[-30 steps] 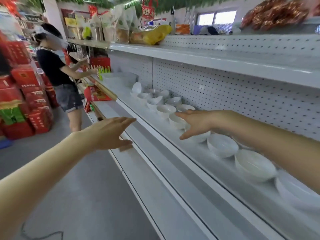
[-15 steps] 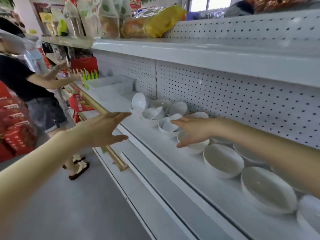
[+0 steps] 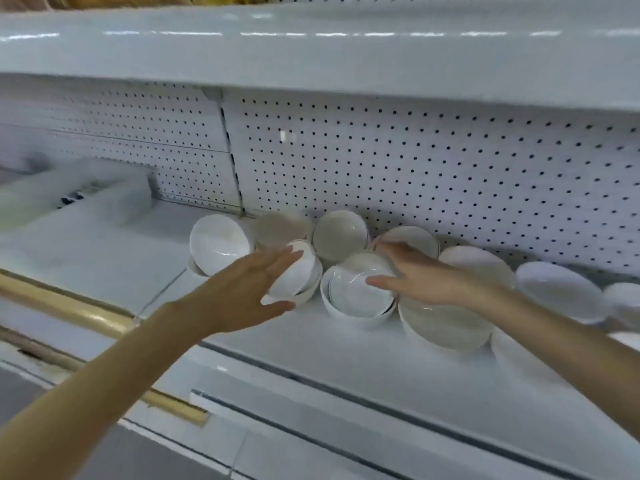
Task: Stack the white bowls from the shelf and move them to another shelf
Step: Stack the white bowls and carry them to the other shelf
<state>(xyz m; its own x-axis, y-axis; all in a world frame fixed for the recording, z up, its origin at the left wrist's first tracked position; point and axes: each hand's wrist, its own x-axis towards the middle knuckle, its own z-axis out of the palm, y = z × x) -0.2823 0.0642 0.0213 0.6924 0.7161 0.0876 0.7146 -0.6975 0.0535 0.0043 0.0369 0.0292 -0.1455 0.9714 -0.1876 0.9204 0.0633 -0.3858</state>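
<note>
The white bowls (image 3: pixel 341 233) sit bunched at the back of a smooth white metal shelf (image 3: pixel 346 372), close against the back panel (image 3: pixel 433 161), a flat sheet dotted with rows of small holes. They are glossy, round and deep. Several lean on their sides against each other, and a line of wider ones runs off to the right.

The left hand (image 3: pixel 242 292) reaches in with fingers straight and thumb spread below, cupped round a small tilted bowl (image 3: pixel 299 275) without closing on it. The blur hides whether skin meets glaze. The right hand (image 3: pixel 426 277) is spread flat, fingers loose, over a nested pair (image 3: pixel 353 292) just beside that bowl, with a bigger bowl (image 3: pixel 446 327) under its wrist.

A broad strip of shelf lies between the bowls and the dark-lined front lip. The upper shelf (image 3: pixel 311 46) overhangs close above. Left of the cluster the surface runs on to a cloudy plastic tub (image 3: pixel 90 192), and a brass-coloured rail (image 3: pixel 72 310) edges the neighbouring unit.
</note>
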